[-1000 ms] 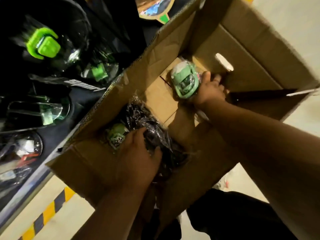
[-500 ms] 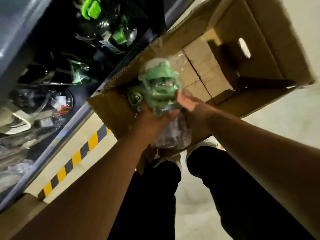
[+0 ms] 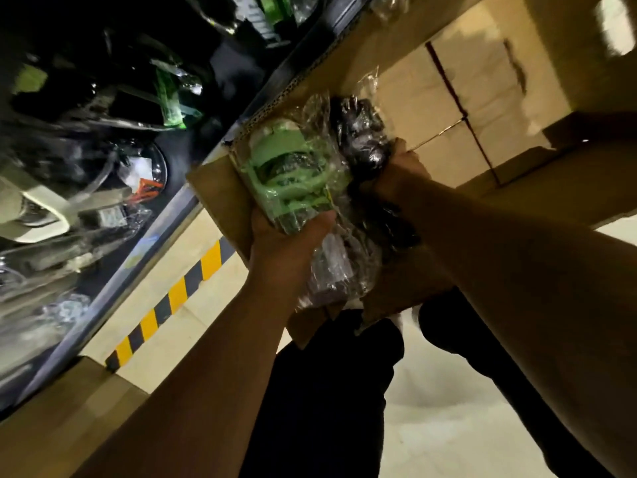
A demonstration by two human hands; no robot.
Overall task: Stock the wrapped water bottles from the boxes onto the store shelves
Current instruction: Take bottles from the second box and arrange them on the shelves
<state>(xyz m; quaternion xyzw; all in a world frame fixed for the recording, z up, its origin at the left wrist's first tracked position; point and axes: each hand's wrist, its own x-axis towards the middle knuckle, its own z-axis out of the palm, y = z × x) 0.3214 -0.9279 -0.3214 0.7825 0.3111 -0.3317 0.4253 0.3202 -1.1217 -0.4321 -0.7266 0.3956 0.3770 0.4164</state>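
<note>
While left hand (image 3: 289,243) grips green bottle (image 3: 286,167), right hand (image 3: 401,169) — seemingly — clutches dark bottle (image 3: 363,129).

left hand (image 3: 287,241) and right hand (image 3: 401,169) grip wrapped bottles (image 3: 289,167) over the box (image 3: 482,98).

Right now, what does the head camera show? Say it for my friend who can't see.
Two hands hold plastic-wrapped water bottles at an open cardboard box: the left hand grips a green-lidded bottle, the right hand a dark bottle. A shelf of wrapped bottles stands to the left, beside yellow-and-black floor tape.
</note>
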